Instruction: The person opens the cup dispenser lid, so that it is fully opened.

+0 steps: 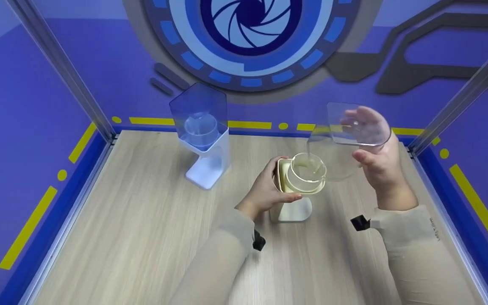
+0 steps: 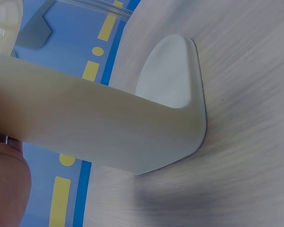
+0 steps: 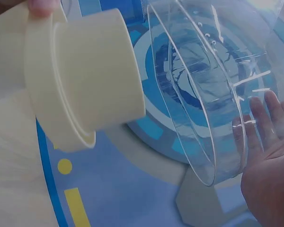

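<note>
My left hand (image 1: 266, 188) grips the upper part of a cream-coloured dispenser stand (image 1: 292, 213), thumb across its front. The stand is upright on the table, topped by a round collar (image 1: 307, 174). In the left wrist view its column (image 2: 99, 120) and rounded foot (image 2: 168, 71) show. To the right and slightly above, my right hand (image 1: 377, 163) holds a clear plastic container (image 1: 340, 127) on its side, fingers and thumb around the lid end. In the right wrist view the open rim of the container (image 3: 208, 109) faces the collar (image 3: 102, 71), with a gap between them.
At the back left of the wooden table (image 1: 155, 228) stands a white dispenser (image 1: 206, 171) with a bluish transparent container (image 1: 199, 106) on top. Blue printed walls (image 1: 95, 76) and metal posts (image 1: 57, 63) enclose the table at the back and sides.
</note>
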Demonstrator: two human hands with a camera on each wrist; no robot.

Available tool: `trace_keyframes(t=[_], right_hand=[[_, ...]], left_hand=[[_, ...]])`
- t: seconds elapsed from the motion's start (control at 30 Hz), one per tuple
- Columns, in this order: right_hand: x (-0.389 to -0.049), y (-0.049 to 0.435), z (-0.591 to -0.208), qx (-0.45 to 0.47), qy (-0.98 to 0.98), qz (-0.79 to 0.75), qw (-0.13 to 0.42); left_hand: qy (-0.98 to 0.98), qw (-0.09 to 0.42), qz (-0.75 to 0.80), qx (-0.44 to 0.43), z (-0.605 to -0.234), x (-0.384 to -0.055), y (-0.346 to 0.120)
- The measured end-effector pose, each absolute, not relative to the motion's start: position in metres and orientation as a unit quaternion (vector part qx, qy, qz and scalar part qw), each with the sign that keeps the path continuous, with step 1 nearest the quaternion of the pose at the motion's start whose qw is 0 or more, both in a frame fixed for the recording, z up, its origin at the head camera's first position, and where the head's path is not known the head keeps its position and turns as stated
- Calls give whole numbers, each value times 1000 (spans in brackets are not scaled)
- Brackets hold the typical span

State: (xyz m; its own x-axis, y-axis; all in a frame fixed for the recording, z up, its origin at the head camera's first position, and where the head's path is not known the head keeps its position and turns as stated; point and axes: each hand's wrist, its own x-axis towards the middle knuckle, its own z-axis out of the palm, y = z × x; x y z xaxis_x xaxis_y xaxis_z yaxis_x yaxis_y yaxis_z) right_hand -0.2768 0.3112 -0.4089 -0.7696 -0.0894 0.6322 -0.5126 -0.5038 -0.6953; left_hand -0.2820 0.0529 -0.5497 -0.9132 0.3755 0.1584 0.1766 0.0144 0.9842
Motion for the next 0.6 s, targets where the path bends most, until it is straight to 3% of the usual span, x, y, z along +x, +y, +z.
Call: trace_keyframes(t=[0.47,0.6], right_hand=[[-271,366,-421,298,-525,784,148],[-271,385,-429,306,-515,790,131]], left_hand=[[722,73,660,195,-551,-284,53],[718,71,664,194,-551,-283,53]])
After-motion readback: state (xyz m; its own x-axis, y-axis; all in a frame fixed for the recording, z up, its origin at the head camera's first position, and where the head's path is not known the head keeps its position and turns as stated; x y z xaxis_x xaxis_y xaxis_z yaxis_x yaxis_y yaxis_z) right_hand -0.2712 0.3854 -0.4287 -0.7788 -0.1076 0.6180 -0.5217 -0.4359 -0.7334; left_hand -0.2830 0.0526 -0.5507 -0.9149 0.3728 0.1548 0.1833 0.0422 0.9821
